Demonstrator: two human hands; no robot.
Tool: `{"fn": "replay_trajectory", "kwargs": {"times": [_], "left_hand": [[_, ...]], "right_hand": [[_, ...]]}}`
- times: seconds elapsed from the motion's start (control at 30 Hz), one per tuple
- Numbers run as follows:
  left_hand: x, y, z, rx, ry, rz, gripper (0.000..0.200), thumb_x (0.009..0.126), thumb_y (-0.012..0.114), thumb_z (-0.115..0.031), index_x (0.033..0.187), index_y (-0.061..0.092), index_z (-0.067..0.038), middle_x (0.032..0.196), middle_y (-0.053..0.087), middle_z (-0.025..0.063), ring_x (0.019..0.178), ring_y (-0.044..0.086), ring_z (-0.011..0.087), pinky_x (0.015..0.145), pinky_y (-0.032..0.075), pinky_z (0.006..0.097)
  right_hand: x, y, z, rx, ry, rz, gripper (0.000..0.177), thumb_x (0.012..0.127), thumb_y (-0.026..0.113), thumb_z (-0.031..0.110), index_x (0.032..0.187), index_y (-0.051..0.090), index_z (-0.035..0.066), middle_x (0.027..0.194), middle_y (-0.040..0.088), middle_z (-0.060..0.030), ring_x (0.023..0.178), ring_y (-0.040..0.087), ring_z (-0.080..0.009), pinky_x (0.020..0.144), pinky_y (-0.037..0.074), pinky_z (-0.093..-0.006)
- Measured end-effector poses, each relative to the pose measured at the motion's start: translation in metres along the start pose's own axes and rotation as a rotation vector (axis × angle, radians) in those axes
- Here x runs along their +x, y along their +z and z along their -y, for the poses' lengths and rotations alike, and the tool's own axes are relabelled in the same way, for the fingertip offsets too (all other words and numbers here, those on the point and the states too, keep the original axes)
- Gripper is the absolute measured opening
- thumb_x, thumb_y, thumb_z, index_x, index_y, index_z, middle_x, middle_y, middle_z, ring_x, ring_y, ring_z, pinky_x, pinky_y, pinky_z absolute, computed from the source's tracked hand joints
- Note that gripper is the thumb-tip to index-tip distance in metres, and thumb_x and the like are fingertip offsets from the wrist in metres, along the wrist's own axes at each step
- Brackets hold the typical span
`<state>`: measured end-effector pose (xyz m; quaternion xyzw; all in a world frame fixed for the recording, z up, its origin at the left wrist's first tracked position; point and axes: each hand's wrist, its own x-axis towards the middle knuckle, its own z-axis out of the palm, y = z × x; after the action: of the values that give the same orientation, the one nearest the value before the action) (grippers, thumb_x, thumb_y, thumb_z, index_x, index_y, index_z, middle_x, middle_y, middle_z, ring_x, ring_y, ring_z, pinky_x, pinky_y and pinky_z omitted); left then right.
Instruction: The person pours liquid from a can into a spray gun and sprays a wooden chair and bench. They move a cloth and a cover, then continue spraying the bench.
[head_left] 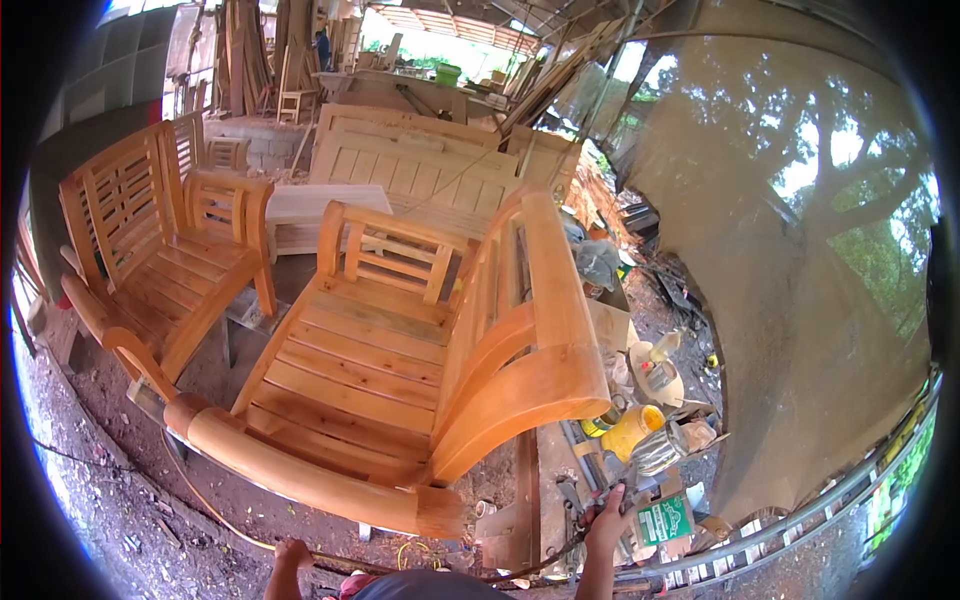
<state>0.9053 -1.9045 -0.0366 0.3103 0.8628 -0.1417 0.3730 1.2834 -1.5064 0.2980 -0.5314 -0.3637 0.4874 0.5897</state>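
Note:
My left hand (291,553) is closed around a thin hose (345,563) at the bottom of the view. Low on the right, my right hand (606,517) is closed on a dark metal tool (572,502) that looks like a spray gun; fingers hide part of it. The hose runs across in front of me towards that hand. Before me stands a varnished wooden armchair (350,360) with a slatted seat, its thick curved armrest (310,465) nearest to me. A green-and-white box (665,519) lies beside my right hand.
Another slatted wooden chair (180,265) stands at left. Behind are a pale low table (330,200) and a large wooden panel (420,155). Cans, a yellow container (632,430) and bags crowd the right side. A brown sheet (790,250) hangs at right.

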Motion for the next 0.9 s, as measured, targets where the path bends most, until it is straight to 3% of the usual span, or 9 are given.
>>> {"fn": "replay_trajectory", "kwargs": {"times": [0.1, 0.3, 0.4, 0.47, 0.53, 0.57, 0.7, 0.83, 0.9], "left_hand": [[-0.002, -0.004, -0.005, 0.048, 0.014, -0.01, 0.044, 0.074, 0.056, -0.034, 0.107, 0.068, -0.007, 0.115, 0.064, 0.0149, 0.109, 0.061, 0.0279, 0.091, 0.049, 0.0394], [-0.005, -0.001, -0.007, 0.042, -0.005, -0.054, 0.044, 0.075, 0.057, -0.034, 0.109, 0.067, -0.009, 0.116, 0.064, 0.0142, 0.109, 0.061, 0.028, 0.091, 0.048, 0.0407], [-0.005, 0.002, -0.01, 0.033, 0.008, 0.031, 0.041, 0.078, 0.057, -0.036, 0.109, 0.067, -0.011, 0.117, 0.064, 0.0124, 0.11, 0.06, 0.027, 0.093, 0.047, 0.0383], [-0.035, -0.023, -0.021, 0.124, 0.059, 0.016, 0.035, 0.078, 0.057, -0.03, 0.104, 0.07, -0.012, 0.112, 0.066, 0.0113, 0.107, 0.062, 0.0268, 0.09, 0.049, 0.0383], [-0.026, -0.007, -0.019, 0.045, -0.015, -0.032, 0.033, 0.077, 0.058, -0.028, 0.102, 0.071, -0.011, 0.11, 0.067, 0.0123, 0.106, 0.062, 0.0269, 0.088, 0.05, 0.0385], [-0.026, -0.004, -0.018, 0.02, -0.033, -0.031, 0.033, 0.077, 0.058, -0.028, 0.101, 0.071, -0.01, 0.109, 0.067, 0.0125, 0.106, 0.063, 0.0268, 0.087, 0.05, 0.0383], [-0.038, 0.001, -0.022, 0.014, -0.03, -0.071, 0.032, 0.074, 0.061, -0.024, 0.1, 0.071, -0.009, 0.105, 0.068, 0.0114, 0.102, 0.064, 0.0261, 0.083, 0.052, 0.0377], [-0.051, -0.003, -0.025, -0.037, -0.059, -0.048, 0.029, 0.074, 0.062, -0.021, 0.098, 0.071, -0.009, 0.103, 0.069, 0.0101, 0.1, 0.065, 0.0259, 0.08, 0.053, 0.0383], [-0.057, -0.009, -0.027, -0.045, -0.063, -0.035, 0.028, 0.074, 0.062, -0.022, 0.098, 0.071, -0.01, 0.103, 0.069, 0.0093, 0.099, 0.065, 0.0257, 0.079, 0.053, 0.0385]], "right_hand": [[0.001, -0.004, 0.002, 0.019, -0.023, 0.092, 0.036, 0.095, 0.052, 0.036, 0.105, 0.041, 0.003, 0.076, 0.058, -0.0092, 0.038, 0.041, -0.0129, 0.033, 0.034, -0.0259], [0.003, -0.008, -0.003, 0.021, -0.034, 0.05, 0.041, 0.095, 0.053, 0.038, 0.111, 0.04, 0.002, 0.076, 0.058, -0.0092, 0.038, 0.041, -0.0126, 0.033, 0.034, -0.0255], [0.007, -0.012, -0.006, -0.025, 0.032, 0.006, 0.044, 0.093, 0.055, 0.043, 0.104, 0.034, 0.006, 0.075, 0.058, -0.0097, 0.037, 0.039, -0.0135, 0.033, 0.033, -0.0283], [0.018, -0.022, -0.02, 0.001, 0.029, 0.007, 0.048, 0.091, 0.056, 0.045, 0.104, 0.038, 0.003, 0.076, 0.059, -0.01, 0.037, 0.039, -0.0134, 0.032, 0.034, -0.0282], [0.016, -0.022, -0.014, -0.029, 0.074, -0.018, 0.048, 0.091, 0.056, 0.046, 0.102, 0.04, 0.003, 0.077, 0.06, -0.0103, 0.037, 0.04, -0.0132, 0.032, 0.034, -0.0277], [0.014, -0.02, -0.016, -0.058, -0.02, -0.08, 0.048, 0.09, 0.056, 0.048, 0.099, 0.043, 0.003, 0.077, 0.06, -0.0094, 0.037, 0.04, -0.0124, 0.032, 0.033, -0.0267], [0.028, -0.033, -0.024, -0.055, -0.008, 0.096, 0.048, 0.091, 0.055, 0.049, 0.108, 0.047, 0.005, 0.075, 0.058, -0.0066, 0.036, 0.037, -0.0108, 0.032, 0.03, -0.025], [0.038, -0.043, -0.029, -0.048, 0.058, 0.125, 0.041, 0.092, 0.052, 0.048, 0.107, 0.049, 0.01, 0.077, 0.058, -0.0056, 0.039, 0.035, -0.01, 0.035, 0.033, -0.0253], [0.034, -0.043, -0.028, -0.189, 0.116, -0.018, 0.051, 0.09, 0.058, 0.039, 0.121, 0.042, 0.002, 0.089, 0.059, -0.0149, 0.05, 0.045, -0.0167, 0.043, 0.039, -0.029]]}}
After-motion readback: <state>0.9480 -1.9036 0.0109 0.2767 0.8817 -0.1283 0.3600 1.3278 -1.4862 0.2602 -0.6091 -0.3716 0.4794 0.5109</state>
